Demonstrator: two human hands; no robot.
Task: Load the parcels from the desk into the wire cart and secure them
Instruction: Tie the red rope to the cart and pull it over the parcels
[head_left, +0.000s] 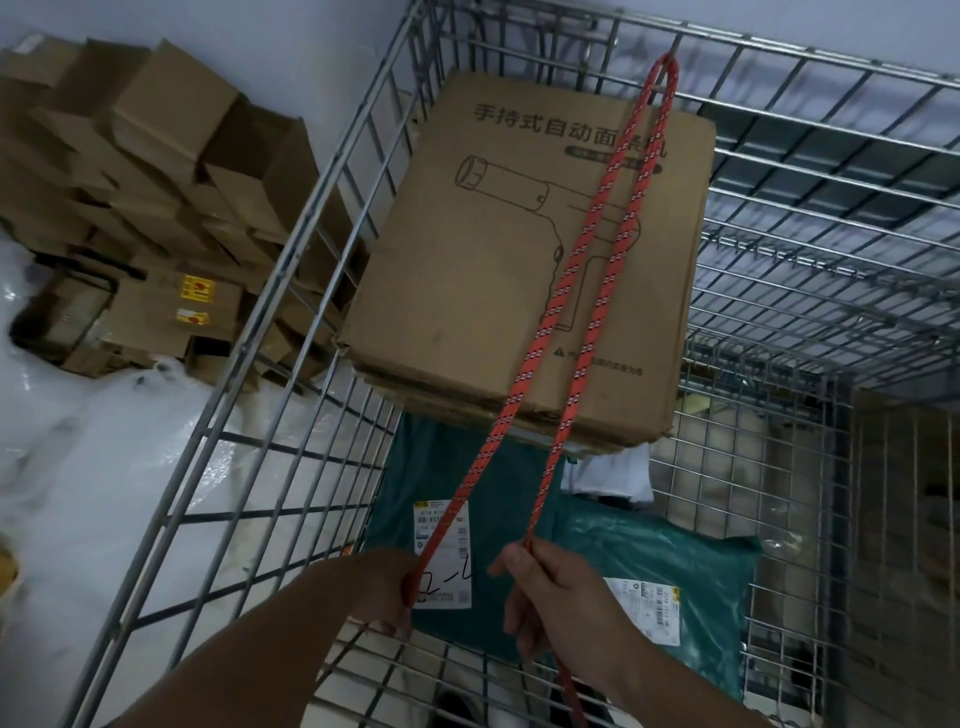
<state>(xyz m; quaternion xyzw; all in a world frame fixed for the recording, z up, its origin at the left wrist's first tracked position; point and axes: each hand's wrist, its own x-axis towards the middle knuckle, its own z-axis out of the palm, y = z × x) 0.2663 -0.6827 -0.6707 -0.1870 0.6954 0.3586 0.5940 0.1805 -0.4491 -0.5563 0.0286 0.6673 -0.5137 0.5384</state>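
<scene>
Two strands of red rope (597, 291) run taut from wire cart (291, 291) top rail, upper centre, over cardboard box (498, 249). Left hand (387, 592) and right hand (550, 592) each pinch one strand, lower centre. Rope limp, braided, probably grippy; grasp near ends. Green mailers (660, 561) soft, light.

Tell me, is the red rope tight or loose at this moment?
Tight. The red rope runs in two straight lines from the cart far rim to the left hand and right hand, with no sag.
</scene>
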